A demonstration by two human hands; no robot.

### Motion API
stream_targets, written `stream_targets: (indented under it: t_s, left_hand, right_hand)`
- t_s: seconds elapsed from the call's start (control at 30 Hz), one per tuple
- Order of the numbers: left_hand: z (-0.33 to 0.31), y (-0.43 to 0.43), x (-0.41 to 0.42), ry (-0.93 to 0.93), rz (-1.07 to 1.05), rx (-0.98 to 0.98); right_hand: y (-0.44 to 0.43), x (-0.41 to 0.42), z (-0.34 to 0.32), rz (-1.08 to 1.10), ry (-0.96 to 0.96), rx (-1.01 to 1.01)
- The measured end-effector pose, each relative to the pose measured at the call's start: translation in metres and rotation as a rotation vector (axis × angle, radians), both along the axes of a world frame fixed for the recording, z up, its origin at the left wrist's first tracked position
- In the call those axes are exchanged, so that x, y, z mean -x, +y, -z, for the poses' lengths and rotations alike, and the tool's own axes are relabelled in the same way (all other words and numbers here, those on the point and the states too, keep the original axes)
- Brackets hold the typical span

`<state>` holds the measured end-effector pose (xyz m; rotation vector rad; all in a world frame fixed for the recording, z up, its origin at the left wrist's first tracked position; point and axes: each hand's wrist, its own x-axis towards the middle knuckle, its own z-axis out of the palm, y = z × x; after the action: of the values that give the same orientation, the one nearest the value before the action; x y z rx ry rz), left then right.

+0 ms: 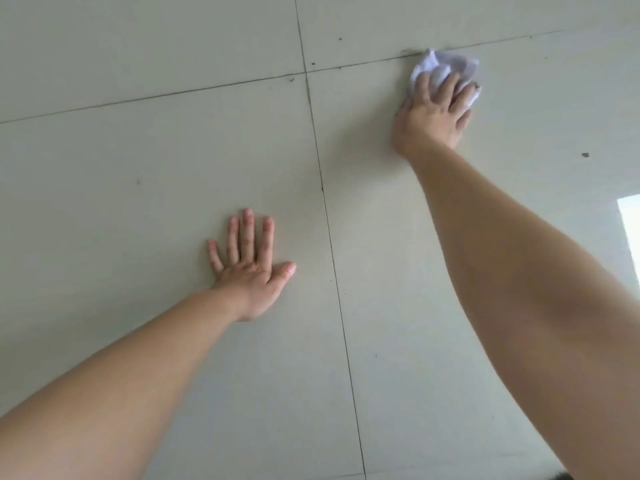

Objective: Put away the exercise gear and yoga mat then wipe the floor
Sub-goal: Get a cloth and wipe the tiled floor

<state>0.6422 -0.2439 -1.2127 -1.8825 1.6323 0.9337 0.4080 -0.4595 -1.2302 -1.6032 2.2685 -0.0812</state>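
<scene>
Two bare arms reach out over a pale tiled floor (145,143), both hands pressed down on it. The left hand (250,271) lies flat with palm down, fingers straight and slightly spread, thumb angled out to the right, holding nothing; its forearm runs back toward the lower left corner of the view. It sits just left of a dark grout line (329,237) that runs near-vertically through the middle of the floor. The right hand (433,114) is stretched farther ahead, arm nearly straight from the lower right, fingers curled over a crumpled white cloth (446,65) and pinning it to the tile. The cloth bunches out past the fingertips and touches a second grout line (173,95) that crosses the floor from left to right, rising toward the right. The two lines meet between the hands, up and left of the cloth. Small dark specks dot the tiles near that crossing and at the far right. Bare tile lies open on all sides of both hands, with a bright reflection (630,230) at the right edge.
</scene>
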Motion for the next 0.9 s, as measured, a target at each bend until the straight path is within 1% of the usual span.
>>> stream_targets:
  t_s: [0.1, 0.2, 0.27, 0.33, 0.37, 0.4, 0.43, 0.5, 0.57, 0.6, 0.63, 0.67, 0.73, 0.8, 0.87, 0.9]
  left_hand:
    - [-0.005, -0.003, 0.005, -0.028, -0.017, -0.025]
    - [-0.006, -0.004, 0.009, -0.058, -0.034, -0.019]
    - [-0.006, -0.005, 0.010, -0.072, -0.041, -0.012]
    - [-0.005, -0.004, 0.010, -0.088, -0.039, -0.013]
    - [-0.004, -0.004, 0.011, -0.099, -0.036, -0.007]
    - [-0.003, -0.004, 0.011, -0.112, -0.039, 0.001]
    - [-0.002, -0.004, 0.013, -0.126, -0.044, 0.010]
    - [0.001, -0.004, 0.018, -0.149, -0.060, 0.036]
    - [0.003, -0.002, 0.022, -0.176, -0.065, 0.067]
    - [0.003, 0.000, 0.024, -0.196, -0.056, 0.082]
    - [0.004, 0.001, 0.026, -0.220, -0.044, 0.099]
    - [0.003, 0.003, 0.028, -0.245, -0.031, 0.113]
    - [-0.001, 0.002, 0.038, -0.288, -0.013, 0.134]
    - [-0.009, -0.004, 0.055, -0.313, -0.049, 0.139]
    - [-0.015, -0.016, 0.072, -0.308, -0.130, 0.104]
    - [-0.016, -0.023, 0.079, -0.288, -0.173, 0.087]
  right_hand:
    - [0.086, -0.047, 0.003, -0.374, -0.092, 0.044]
    - [0.193, -0.059, 0.008, -0.636, -0.142, 0.114]
    - [0.238, -0.039, 0.010, -0.784, -0.159, 0.107]
    - [0.248, 0.004, 0.012, -0.909, -0.139, 0.093]
    - [0.242, 0.031, 0.013, -0.926, -0.109, 0.098]
    - [0.232, 0.060, 0.014, -0.890, -0.068, 0.114]
    - [0.218, 0.092, 0.015, -0.791, -0.028, 0.130]
    - [0.188, 0.161, 0.014, -0.423, 0.016, 0.125]
    - [0.174, 0.228, 0.007, -0.022, 0.023, 0.021]
    - [0.178, 0.250, 0.002, 0.133, 0.015, -0.034]
    - [0.190, 0.261, -0.001, 0.233, 0.020, -0.066]
    - [0.207, 0.259, -0.002, 0.279, 0.027, -0.072]
    - [0.255, 0.223, 0.002, 0.263, 0.019, -0.025]
    - [0.314, 0.163, 0.004, 0.143, 0.000, 0.012]
    - [0.381, 0.099, -0.001, -0.102, -0.058, 0.044]
    - [0.416, 0.068, -0.004, -0.271, -0.075, 0.059]
